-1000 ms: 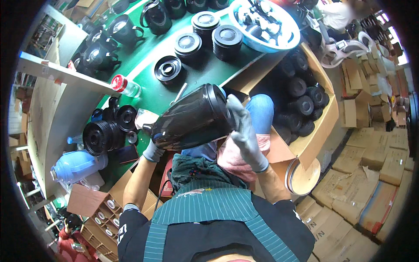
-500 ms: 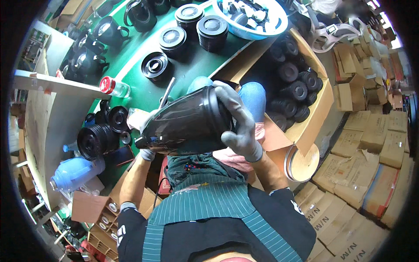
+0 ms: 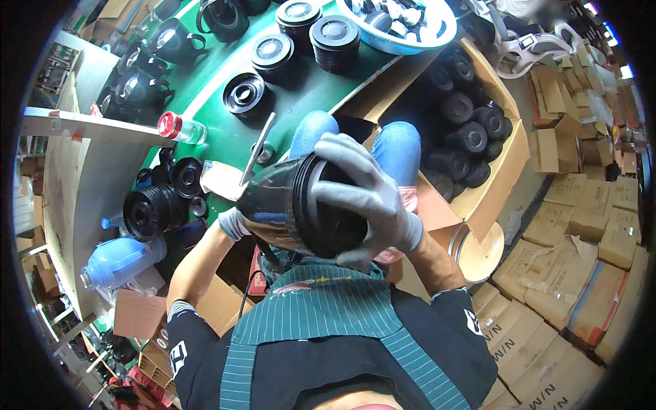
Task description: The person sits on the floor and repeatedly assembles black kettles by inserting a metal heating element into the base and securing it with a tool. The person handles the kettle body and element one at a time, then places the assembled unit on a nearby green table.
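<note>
Black and glossy, the jug [image 3: 287, 205] lies tilted over the person's lap, just below the green table [image 3: 301, 89]. Right hand [image 3: 365, 198], gloved grey, spreads wide over its open end. Left hand [image 3: 236, 222] seems to grip the far end, mostly hidden.

- The left hand [image 3: 234, 223] is mostly hidden behind the jug [image 3: 294, 205]; only its gloved edge shows.
- The right hand [image 3: 365, 198] covers much of the jug's round end.
- The basin [image 3: 437, 34] is cut off by the top edge.
- The tabletop [image 3: 212, 130] runs under a shelf [image 3: 89, 126].
</note>
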`<action>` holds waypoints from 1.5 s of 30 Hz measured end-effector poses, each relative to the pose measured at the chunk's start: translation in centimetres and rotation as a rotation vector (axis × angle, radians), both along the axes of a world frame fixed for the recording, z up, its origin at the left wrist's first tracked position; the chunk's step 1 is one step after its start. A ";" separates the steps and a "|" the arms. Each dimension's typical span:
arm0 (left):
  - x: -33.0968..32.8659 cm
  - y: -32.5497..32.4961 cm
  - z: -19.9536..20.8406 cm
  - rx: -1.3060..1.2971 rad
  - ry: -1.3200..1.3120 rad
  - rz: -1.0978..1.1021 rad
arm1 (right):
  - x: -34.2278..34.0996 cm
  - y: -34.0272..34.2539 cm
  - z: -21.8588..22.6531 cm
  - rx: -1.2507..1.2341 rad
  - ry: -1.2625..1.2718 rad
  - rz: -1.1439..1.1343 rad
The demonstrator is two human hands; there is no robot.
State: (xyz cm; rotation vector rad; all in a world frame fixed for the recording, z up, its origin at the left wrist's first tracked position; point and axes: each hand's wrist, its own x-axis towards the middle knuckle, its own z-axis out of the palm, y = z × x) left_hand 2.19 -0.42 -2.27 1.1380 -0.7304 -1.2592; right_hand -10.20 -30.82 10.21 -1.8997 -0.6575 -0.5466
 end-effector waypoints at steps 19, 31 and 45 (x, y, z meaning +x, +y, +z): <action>0.6 0.4 7.9 -0.087 -1.611 0.757 | -0.1 0.8 -2.2 0.825 1.013 -0.012; -0.6 2.4 1.3 0.196 -0.546 0.763 | -0.1 1.0 -3.5 0.421 0.380 -0.059; -1.1 2.7 -1.8 0.079 -0.119 0.908 | -0.3 -1.1 -4.6 -0.158 -0.055 -0.072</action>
